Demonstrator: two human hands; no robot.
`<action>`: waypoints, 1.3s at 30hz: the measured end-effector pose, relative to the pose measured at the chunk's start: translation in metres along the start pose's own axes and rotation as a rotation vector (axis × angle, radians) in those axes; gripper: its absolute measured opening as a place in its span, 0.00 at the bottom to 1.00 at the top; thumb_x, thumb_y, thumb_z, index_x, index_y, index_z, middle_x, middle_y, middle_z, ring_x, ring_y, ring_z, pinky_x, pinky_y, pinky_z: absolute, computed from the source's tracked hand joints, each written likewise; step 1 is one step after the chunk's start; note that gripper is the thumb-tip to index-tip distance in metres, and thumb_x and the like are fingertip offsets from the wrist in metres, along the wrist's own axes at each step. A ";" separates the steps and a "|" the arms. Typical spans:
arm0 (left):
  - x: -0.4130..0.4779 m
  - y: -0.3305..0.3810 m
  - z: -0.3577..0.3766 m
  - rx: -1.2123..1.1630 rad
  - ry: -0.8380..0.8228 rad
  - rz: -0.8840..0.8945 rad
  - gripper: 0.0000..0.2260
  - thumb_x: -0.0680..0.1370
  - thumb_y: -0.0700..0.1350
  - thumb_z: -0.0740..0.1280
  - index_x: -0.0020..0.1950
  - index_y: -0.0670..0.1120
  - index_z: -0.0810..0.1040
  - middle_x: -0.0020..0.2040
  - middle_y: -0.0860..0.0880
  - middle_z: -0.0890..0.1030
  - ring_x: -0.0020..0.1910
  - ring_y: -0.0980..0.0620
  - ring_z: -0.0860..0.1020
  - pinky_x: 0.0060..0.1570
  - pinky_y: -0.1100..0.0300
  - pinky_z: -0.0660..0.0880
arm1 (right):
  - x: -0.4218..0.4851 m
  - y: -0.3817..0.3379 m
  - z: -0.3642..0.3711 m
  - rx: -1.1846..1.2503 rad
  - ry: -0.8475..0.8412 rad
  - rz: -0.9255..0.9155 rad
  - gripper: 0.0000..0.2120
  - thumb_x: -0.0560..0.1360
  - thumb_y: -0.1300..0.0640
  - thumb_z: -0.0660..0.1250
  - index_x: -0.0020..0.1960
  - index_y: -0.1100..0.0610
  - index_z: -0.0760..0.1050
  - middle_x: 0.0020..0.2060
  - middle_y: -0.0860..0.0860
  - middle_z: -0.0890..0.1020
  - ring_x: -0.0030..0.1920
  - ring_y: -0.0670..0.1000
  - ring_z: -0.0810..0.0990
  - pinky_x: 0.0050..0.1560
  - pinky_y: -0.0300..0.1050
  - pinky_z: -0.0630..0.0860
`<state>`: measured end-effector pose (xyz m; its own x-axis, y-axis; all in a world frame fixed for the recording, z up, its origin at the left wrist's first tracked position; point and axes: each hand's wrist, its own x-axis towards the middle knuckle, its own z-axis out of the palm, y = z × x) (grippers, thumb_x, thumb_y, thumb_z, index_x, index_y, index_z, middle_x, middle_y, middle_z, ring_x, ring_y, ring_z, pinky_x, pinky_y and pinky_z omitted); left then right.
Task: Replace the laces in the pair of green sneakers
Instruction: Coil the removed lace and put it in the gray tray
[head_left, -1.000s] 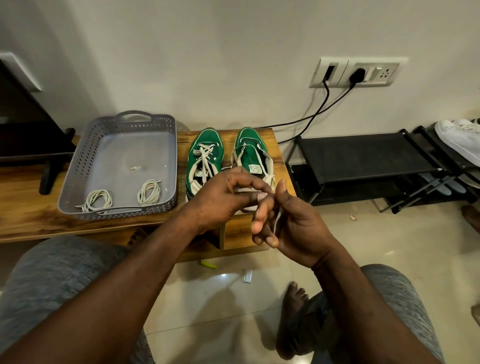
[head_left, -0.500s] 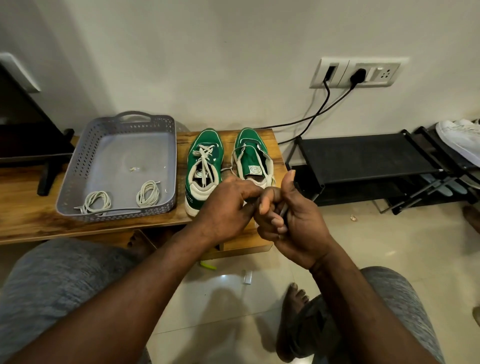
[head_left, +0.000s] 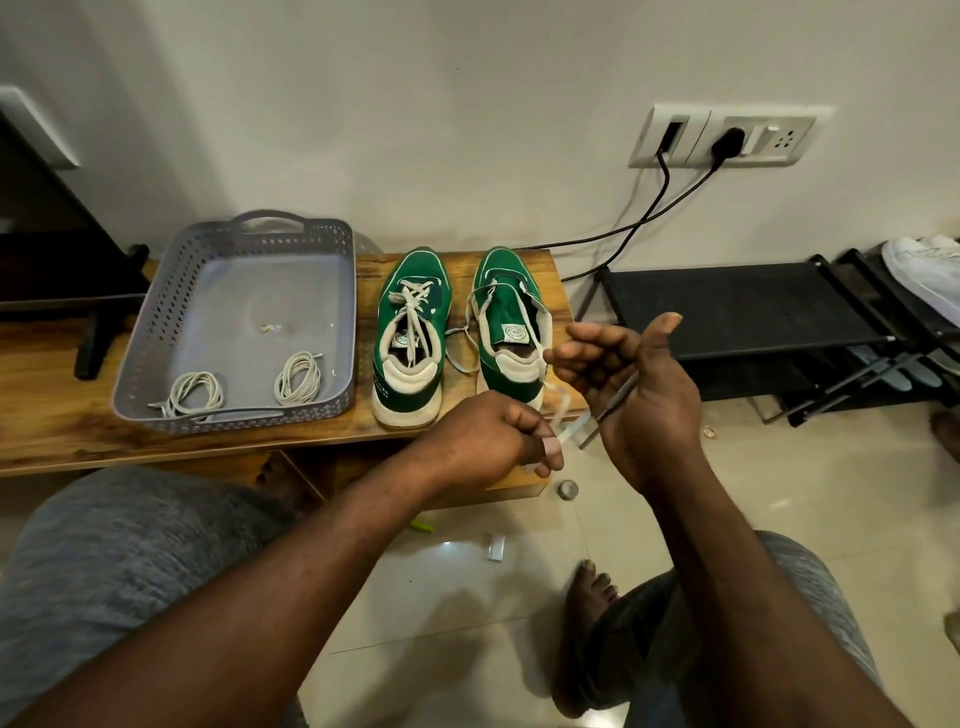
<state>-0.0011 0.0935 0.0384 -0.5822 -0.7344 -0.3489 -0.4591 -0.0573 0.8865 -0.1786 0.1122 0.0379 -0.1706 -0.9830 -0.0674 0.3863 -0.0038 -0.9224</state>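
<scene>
Two green sneakers stand side by side on a wooden bench (head_left: 62, 431). The left sneaker (head_left: 410, 332) is fully laced in white. The right sneaker (head_left: 511, 317) has its white lace (head_left: 460, 358) loosened and trailing off toward my hands. My left hand (head_left: 493, 434) is curled into a fist in front of the bench edge and pinches a stretch of that lace. My right hand (head_left: 639, 384) is raised to the right of the shoe, palm up and fingers spread, with a strand lying across the palm. A grey tray (head_left: 156, 332) holds two coiled laces (head_left: 195, 392) (head_left: 298, 376).
A black shoe rack (head_left: 727, 306) stands right of the bench, with a white shoe (head_left: 924, 270) on a further rack. Cables run from a wall socket (head_left: 722, 137) down behind the bench. A dark stand (head_left: 98, 332) sits at the bench's left. Small scraps lie on the tiled floor by my bare feet.
My hands were pressed together in front of the right sneaker. They have come apart: the left drew down and left with the lace, and the right opened and lifted to the right.
</scene>
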 end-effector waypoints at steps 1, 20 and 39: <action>-0.002 0.002 -0.001 -0.022 -0.021 -0.003 0.07 0.80 0.43 0.71 0.46 0.47 0.88 0.43 0.50 0.88 0.47 0.54 0.85 0.66 0.47 0.76 | 0.001 0.004 -0.002 -0.083 0.017 -0.002 0.38 0.83 0.35 0.46 0.57 0.64 0.81 0.47 0.62 0.86 0.55 0.62 0.86 0.62 0.55 0.80; -0.006 0.013 -0.045 -0.999 0.297 -0.016 0.12 0.79 0.41 0.63 0.37 0.45 0.80 0.33 0.51 0.78 0.30 0.55 0.73 0.40 0.58 0.71 | -0.017 0.063 0.029 -0.808 -0.307 0.025 0.38 0.79 0.23 0.50 0.29 0.55 0.67 0.26 0.51 0.70 0.30 0.54 0.67 0.36 0.61 0.71; -0.003 0.000 -0.047 0.195 0.180 0.267 0.21 0.78 0.33 0.70 0.60 0.59 0.81 0.63 0.55 0.81 0.64 0.60 0.78 0.63 0.64 0.73 | -0.031 0.018 0.043 0.326 -0.602 0.442 0.30 0.83 0.34 0.53 0.31 0.54 0.65 0.25 0.49 0.57 0.25 0.48 0.51 0.28 0.48 0.43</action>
<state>0.0320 0.0645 0.0541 -0.5798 -0.8139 -0.0387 -0.4362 0.2699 0.8584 -0.1275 0.1349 0.0397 0.5396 -0.8362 -0.0977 0.5641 0.4452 -0.6954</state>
